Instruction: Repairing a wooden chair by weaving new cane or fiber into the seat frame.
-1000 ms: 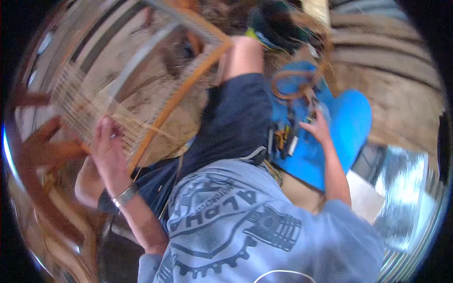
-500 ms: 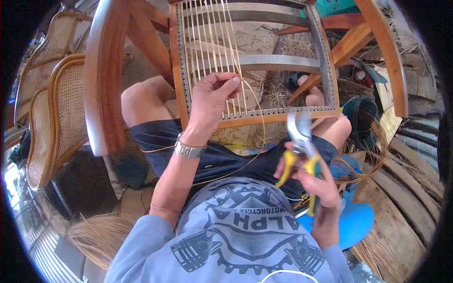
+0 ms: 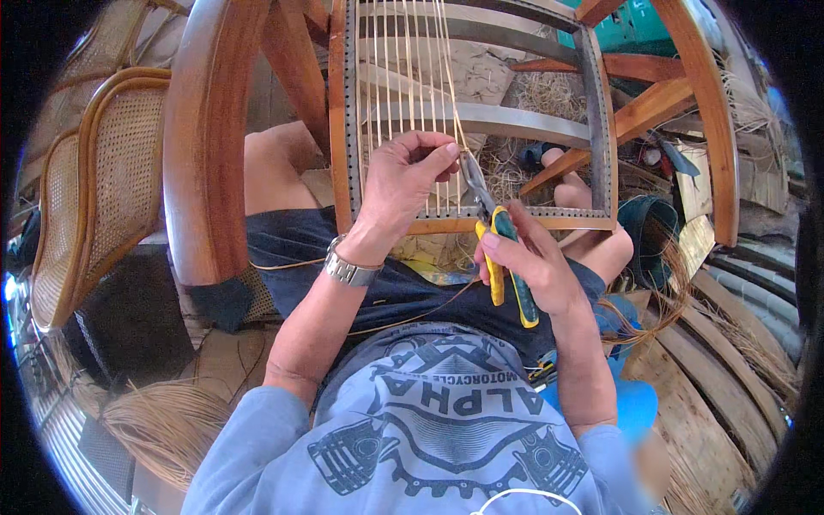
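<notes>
My left hand [image 3: 408,176] pinches a thin pale cane strand [image 3: 451,81] between thumb and forefinger, over the open seat of a wooden chair frame [image 3: 412,225]. Several such strands run lengthwise across the left part of that seat, and small holes line its rim. My right hand [image 3: 536,262] grips pruning shears [image 3: 506,257] with yellow and green handles. Their blades point up and meet the strand right beside my left fingertips. Whether the blades have cut through it cannot be made out. A loose length of cane [image 3: 412,316] trails across my lap.
The chair's thick wooden leg [image 3: 206,154] rises close on my left, another [image 3: 717,129] on the right. Woven cane chair backs [image 3: 124,163] stand at far left. A cane bundle [image 3: 167,433] lies lower left; a dark bucket [image 3: 648,240] with cane strands stands right.
My right hand has brought the shears up and left, from over my lap to the strand at my left fingertips. The left hand keeps its pinch. The view has shifted slightly.
</notes>
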`<state>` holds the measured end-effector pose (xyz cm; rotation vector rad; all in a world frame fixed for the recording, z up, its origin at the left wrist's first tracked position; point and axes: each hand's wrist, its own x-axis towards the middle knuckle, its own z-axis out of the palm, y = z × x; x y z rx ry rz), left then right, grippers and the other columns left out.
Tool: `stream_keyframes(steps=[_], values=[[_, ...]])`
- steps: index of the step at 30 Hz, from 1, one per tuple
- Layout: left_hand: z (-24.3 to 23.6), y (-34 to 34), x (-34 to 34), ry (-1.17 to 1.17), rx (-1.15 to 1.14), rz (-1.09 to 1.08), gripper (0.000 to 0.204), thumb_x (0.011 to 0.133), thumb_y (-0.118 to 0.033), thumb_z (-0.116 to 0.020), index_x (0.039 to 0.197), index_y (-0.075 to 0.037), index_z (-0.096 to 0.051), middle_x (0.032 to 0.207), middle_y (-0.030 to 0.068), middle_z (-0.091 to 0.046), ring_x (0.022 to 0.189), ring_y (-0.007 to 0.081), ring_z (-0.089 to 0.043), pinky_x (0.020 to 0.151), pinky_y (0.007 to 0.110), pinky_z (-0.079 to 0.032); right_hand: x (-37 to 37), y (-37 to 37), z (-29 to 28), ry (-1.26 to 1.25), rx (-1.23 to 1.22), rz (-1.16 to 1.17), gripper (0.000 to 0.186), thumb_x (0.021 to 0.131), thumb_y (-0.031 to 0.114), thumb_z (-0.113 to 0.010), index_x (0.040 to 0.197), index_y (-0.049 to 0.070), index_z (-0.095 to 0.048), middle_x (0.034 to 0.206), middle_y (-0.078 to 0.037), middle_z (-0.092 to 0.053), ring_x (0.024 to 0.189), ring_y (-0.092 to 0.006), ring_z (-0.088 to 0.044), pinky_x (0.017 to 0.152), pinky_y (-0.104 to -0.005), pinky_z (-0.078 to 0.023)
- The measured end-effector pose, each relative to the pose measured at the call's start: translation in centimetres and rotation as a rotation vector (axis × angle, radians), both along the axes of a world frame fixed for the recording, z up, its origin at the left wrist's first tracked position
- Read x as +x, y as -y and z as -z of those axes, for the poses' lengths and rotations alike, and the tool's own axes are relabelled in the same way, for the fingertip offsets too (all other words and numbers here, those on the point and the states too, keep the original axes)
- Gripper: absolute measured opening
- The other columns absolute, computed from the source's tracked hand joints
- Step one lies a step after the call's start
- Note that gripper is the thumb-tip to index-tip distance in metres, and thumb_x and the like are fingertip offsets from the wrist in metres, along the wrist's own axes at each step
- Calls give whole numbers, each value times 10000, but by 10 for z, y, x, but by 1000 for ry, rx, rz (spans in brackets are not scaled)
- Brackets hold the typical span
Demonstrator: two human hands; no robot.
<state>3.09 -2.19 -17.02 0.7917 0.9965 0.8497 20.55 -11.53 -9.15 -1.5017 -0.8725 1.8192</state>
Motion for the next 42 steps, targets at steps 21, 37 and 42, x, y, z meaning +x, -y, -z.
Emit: stream_keyframes(steps=[21,37,42], values=[[2,3,10,-20,-2,-37,170,936,-125,-697,1048,2,-674,900,43,-694,798,94,-649,738,232,-533,5,-15,10,48,40,-3,423,872,326,-726,1062,18,-508,845,-28,-520,666,-94,-529,580,-238,-438],[-23,48,-78,-686,588,928,185,866,-167,-703,966,-12,-719,866,122,-682,802,309,-660,754,389,-524,137,187,-23,179,9,824,745,886,460,-664,1437,22,-417,1057,-125,-611,905,-222,-613,813,-372,-493],[-32,34,-58,-641,519,819,226,872,-211,-718,949,2,-720,788,106,-665,723,222,-646,675,335,-514,187,312,135,1406,-194,384,622,912,413,-682,1326,-4,-477,1159,-248,-596,1065,-401,-586,950,-451,-459]])
